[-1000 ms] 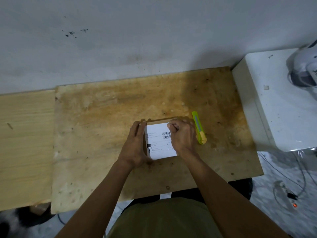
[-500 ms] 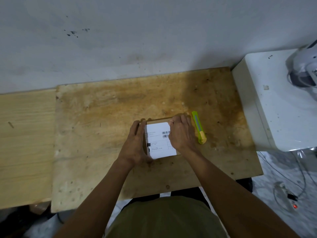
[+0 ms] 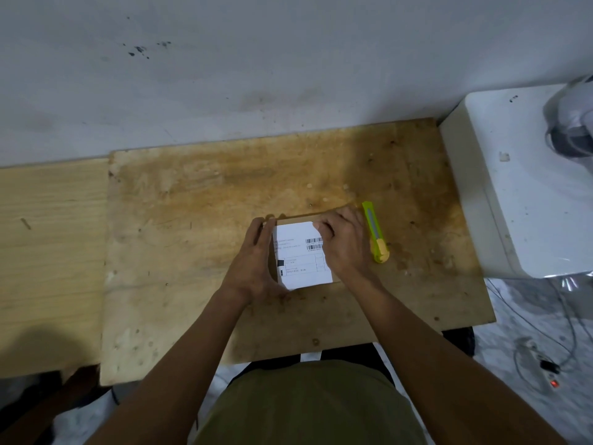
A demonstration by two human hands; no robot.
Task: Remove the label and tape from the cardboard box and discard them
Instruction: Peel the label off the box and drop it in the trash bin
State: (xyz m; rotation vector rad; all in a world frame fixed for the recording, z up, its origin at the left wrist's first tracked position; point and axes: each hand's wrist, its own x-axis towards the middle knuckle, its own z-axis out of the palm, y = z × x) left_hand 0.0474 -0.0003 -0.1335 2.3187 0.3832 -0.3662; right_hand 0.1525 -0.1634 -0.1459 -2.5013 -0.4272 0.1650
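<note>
A small cardboard box [image 3: 301, 218] lies flat on the worn plywood table [image 3: 199, 207], near its middle. A white shipping label [image 3: 298, 255] with barcodes covers most of its top. My left hand [image 3: 256, 261] presses against the box's left side, fingers pointing away from me. My right hand [image 3: 343, 242] rests over the label's right part, its fingertips curled at the label's far right corner. Whether the corner is pinched or lifted I cannot tell. No tape shows.
A yellow-green utility knife [image 3: 374, 232] lies just right of my right hand. A white appliance [image 3: 526, 187] stands at the table's right end. A paler wooden board [image 3: 51, 252] adjoins on the left. Cables and a power strip [image 3: 545, 370] lie on the floor at right.
My right hand has shifted slightly along the label's far right corner, fingers uncurling then curling again. The box and my left hand have stayed in place.
</note>
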